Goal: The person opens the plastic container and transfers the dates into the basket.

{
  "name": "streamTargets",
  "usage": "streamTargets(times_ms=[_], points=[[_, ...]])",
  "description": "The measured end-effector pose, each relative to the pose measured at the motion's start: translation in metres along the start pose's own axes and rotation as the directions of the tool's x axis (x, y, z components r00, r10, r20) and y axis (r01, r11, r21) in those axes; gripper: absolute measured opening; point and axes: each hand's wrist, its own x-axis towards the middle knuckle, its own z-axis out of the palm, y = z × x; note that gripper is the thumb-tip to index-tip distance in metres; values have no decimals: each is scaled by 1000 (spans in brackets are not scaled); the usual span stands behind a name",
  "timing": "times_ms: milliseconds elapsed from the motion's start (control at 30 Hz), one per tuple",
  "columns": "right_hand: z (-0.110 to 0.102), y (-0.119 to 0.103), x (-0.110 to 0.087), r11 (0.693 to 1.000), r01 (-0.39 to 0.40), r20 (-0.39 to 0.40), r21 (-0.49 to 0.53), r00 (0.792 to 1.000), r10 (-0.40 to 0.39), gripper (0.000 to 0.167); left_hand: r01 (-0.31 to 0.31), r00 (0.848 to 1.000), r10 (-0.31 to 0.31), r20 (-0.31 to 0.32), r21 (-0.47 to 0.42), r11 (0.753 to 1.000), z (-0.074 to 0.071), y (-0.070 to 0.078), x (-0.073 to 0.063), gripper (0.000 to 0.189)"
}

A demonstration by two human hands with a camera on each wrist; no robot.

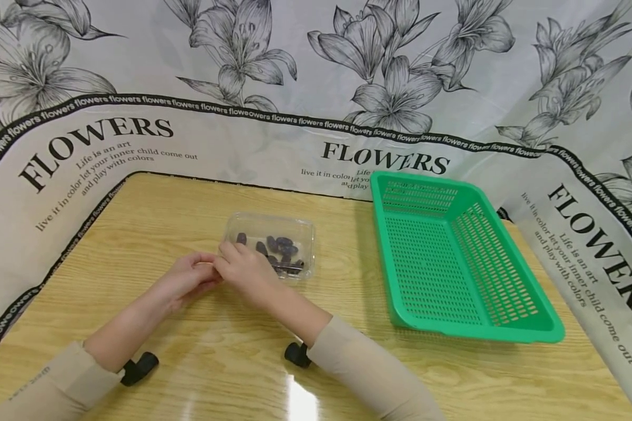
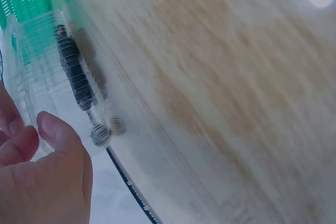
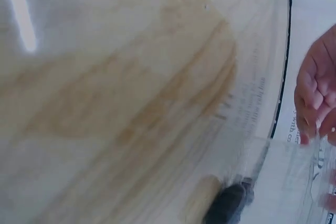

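A clear plastic box [image 1: 306,234] stands on the wooden table, with several dark purple oval fruits [image 1: 284,244] inside. Their exact kind is too small to tell. At the box's near left corner my left hand [image 1: 186,282] and right hand [image 1: 246,272] meet, fingertips close together. In the left wrist view the left hand [image 2: 50,177] has thumb and finger bent at the box's edge. My right hand covers that corner from above and pinches the edge; its fingertips are partly hidden. Through the clear wall [image 3: 262,166] a dark fruit [image 3: 226,203] shows in the right wrist view.
A large green plastic basket [image 1: 390,275] with slotted walls stands to the right of the box. Behind the table [image 1: 342,327] hangs a white sheet [image 1: 274,128] printed with flowers and lettering. Black mounts [image 1: 139,368] sit at both wrists.
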Motion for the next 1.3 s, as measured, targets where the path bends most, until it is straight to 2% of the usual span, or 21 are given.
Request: streamTargets(times_ms=[133, 267, 367, 567, 667, 867, 1000, 1133, 1300], points=[[-3, 7, -8, 1000, 13, -72, 15, 997, -12, 17, 8, 1000, -8, 8, 37, 999, -2, -1, -3, 57], [-11, 21, -26, 998, -20, -73, 67, 997, 25, 26, 21, 1000, -22, 16, 44, 999, -3, -1, -4, 59], [-16, 32, -40, 993, -42, -80, 108, 995, 51, 30, 37, 999, -37, 21, 5, 999, 0, -1, -6, 56], [-24, 48, -65, 983, -104, -20, 150, 994, 108, 34, 87, 993, -85, 83, -23, 996, 8, -9, -9, 35], [-28, 53, -74, 977, -132, 4, 169, 991, 133, 35, 102, 987, -99, 126, -18, 995, 13, -14, -9, 33], [-31, 59, -86, 966, -162, 14, 202, 987, 163, 33, 88, 987, -79, 142, -57, 994, 34, -18, -8, 46], [-33, 60, -91, 959, -179, 13, 218, 984, 180, 34, 81, 987, -66, 147, -102, 991, 52, -19, -4, 44], [-35, 62, -95, 957, -189, 17, 218, 982, 190, 34, 99, 988, -80, 134, -138, 985, 68, -17, -2, 43], [-35, 64, -99, 956, -204, 22, 212, 979, 204, 41, 90, 989, -62, 135, -212, 973, 82, -15, 1, 45]])
